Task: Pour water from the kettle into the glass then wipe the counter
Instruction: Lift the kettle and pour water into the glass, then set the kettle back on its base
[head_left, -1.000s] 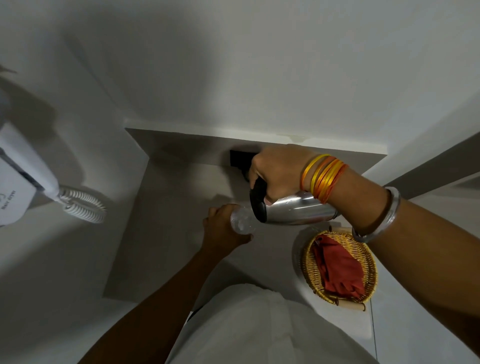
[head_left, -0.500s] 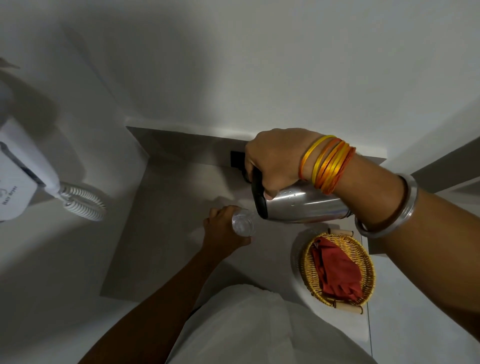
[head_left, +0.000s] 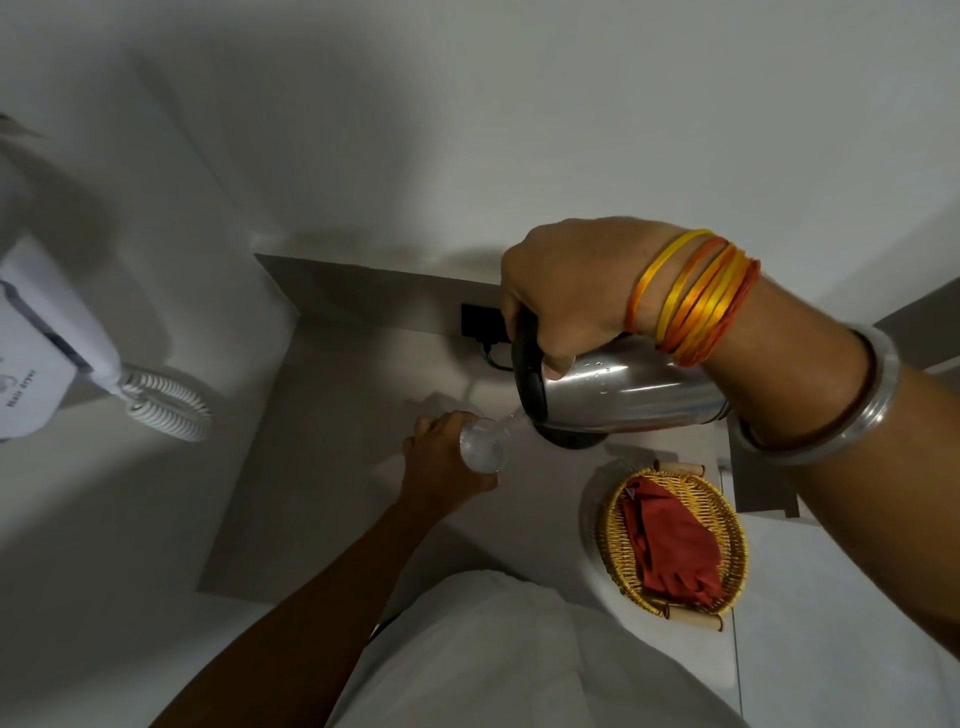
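— What have you got in each hand?

— My right hand (head_left: 571, 291) is wrapped tight round the black handle of the shiny steel kettle (head_left: 623, 395), fingers curled fully closed on it. The kettle is tipped well over, lying almost on its side in the air, its black-rimmed mouth pointing down and to the left. My left hand (head_left: 441, 462) is clasped round the small clear glass (head_left: 483, 447), thumb on the near side, fingers on the far side.

— Where does the glass sit?

— Upright on the grey counter (head_left: 322, 467), about midway between its left edge and right edge, closer to the back edge than to the front one. The kettle's mouth hangs just above and to the right of the rim, and a thin stream of water (head_left: 511, 421) runs from the spout into the glass. How full it is I cannot tell.

— Anything else on the counter?

— Near the front right corner stands a round woven yellow wicker basket (head_left: 737, 551) with a crumpled red cloth (head_left: 670, 545) lying inside it. It is apart from the glass, to its right and nearer to me. At the back edge, behind my right hand, a black base (head_left: 480, 322) sits against the wall.

— And on the left?

— A white wall-mounted hair dryer (head_left: 41, 353) with a coiled white cord (head_left: 166, 405), off the counter's left edge.
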